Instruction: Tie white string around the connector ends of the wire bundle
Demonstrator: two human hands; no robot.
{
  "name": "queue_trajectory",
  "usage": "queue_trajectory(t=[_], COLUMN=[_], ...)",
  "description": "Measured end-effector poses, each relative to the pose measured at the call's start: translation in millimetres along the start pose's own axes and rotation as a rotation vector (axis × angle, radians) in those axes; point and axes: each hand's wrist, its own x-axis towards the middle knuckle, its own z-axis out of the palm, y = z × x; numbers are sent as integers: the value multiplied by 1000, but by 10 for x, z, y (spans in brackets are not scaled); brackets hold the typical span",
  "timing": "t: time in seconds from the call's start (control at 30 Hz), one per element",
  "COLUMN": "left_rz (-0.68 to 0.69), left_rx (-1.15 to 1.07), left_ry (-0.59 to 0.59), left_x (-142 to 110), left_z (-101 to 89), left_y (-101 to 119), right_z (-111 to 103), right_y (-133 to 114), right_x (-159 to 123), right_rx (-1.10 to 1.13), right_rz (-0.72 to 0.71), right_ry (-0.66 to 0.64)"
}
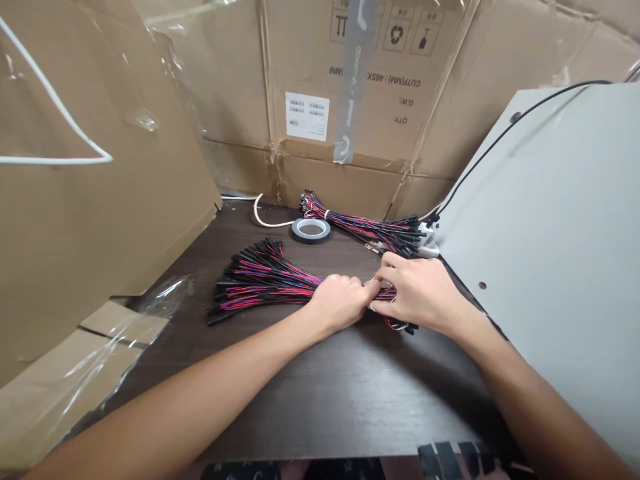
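Left hand (341, 301) closes round 1 wire bundle (267, 283), likely steadying it; right hand (417, 293) pinches the white tie (373, 306) at its right end.

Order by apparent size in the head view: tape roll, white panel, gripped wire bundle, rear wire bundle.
White panel
Gripped wire bundle and rear wire bundle: unsure; the gripped one looks larger but lies nearer
Tape roll

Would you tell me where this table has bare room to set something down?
The table is bare between the left forearm and right forearm, and, less widely, left of the tape roll, behind the held wires. It is crowded around the left hand, right hand and tied bundle behind.
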Motion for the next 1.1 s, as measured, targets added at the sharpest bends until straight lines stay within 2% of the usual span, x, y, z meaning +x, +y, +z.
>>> queue_trajectory(t=[0.1,0.2,0.3,0.4,0.63,0.83,0.97,1.1], left_rz=[-48,-104,-125,-143,-197,-207,-205,-206], left_rx=[-43,-85,-81,-57,-19,-13,-26,-51], left_ry=[-16,-22,-17,-11,29,64,51,44], left_x=[23,42,51,52,46,44,49,44], left_z=[-13,-4,4,-3,26,59,41,29], left_y=[10,22,22,7,-18,-26,-27,-19], right_z=[-36,-102,-168,-197,-228,-292,-269,-215], right_y=[47,97,121,149,269,162,119,117], right_x=[-27,-84,-144,-183,-292,-350,-391,-472], right_rx=[-79,-89,-87,-74,-48,-64,-24,16], right_rz=[-107,-220,-216,-148,-99,-75,65,146], right_ry=[122,319,401,337,56,29,-42,-16])
